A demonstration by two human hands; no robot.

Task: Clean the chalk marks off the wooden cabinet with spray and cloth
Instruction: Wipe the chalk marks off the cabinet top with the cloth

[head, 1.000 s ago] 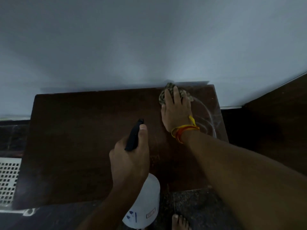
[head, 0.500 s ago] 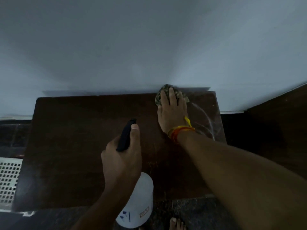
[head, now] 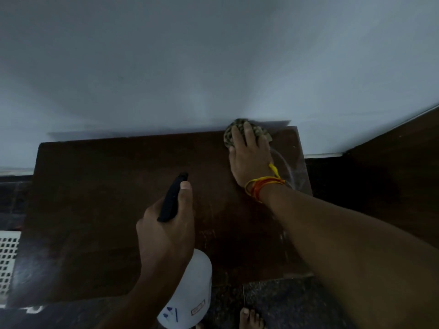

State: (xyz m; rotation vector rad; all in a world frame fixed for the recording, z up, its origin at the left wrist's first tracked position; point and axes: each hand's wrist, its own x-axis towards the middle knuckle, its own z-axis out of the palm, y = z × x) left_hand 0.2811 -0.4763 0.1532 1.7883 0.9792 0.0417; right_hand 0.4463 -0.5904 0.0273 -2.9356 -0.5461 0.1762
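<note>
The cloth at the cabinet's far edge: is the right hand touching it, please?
Touching. The head view shows the right hand lying flat with its fingers pressed on the cloth.

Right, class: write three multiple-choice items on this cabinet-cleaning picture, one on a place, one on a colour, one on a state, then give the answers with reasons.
1. Where is the cloth?
A. far right part of the cabinet top, by the wall
B. on the floor
C. near left corner

2. What colour is the spray bottle's body?
A. red
B. white
C. green

3. What is the right hand doing?
A. hanging idle
B. gripping the bottle
C. pressing flat on the cloth

Answers: 1 A, it lies at the cabinet top's far edge; 2 B, the body is white under a black trigger; 3 C, straight fingers lie on the cloth, while the left hand grips the bottle.
</note>
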